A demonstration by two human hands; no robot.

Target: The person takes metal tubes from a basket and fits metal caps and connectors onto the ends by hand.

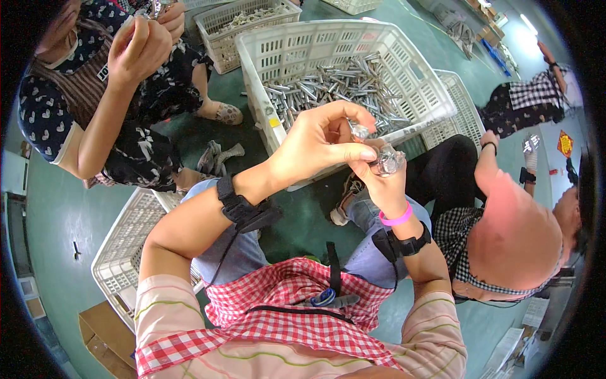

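1. Left hand: raised at chest height over the lap, fingers curled together, thumb and forefinger pinched on a small shiny silver metal piece. Grip is at the tips only.
2. Right hand: held just below and touching the left, closed round a bundle of short silver metal cylinders w/ a clear glint; several are held at once, ends sticking out above the fist.
3. Large white slotted plastic crate: set on the green floor in front of the knees, approx. half filled w/ loose silver metal tubes.
4. Second white slotted crate: at the left knee, contents hidden by the arm.
5. Red-and-white checked apron: spread over the lap, under both hands.
6. Risk, judged: small piece is pinched lightly, so a slip is likely if it is twisted against the bundle; it would be lost in the apron folds or on the floor.
7. Risk, judged: right fist is overfull; loosening one finger could spill cylinders.
8. Risk, judged: co-worker's arm in a pink sleeve is close at the right; the elbow could be knocked.
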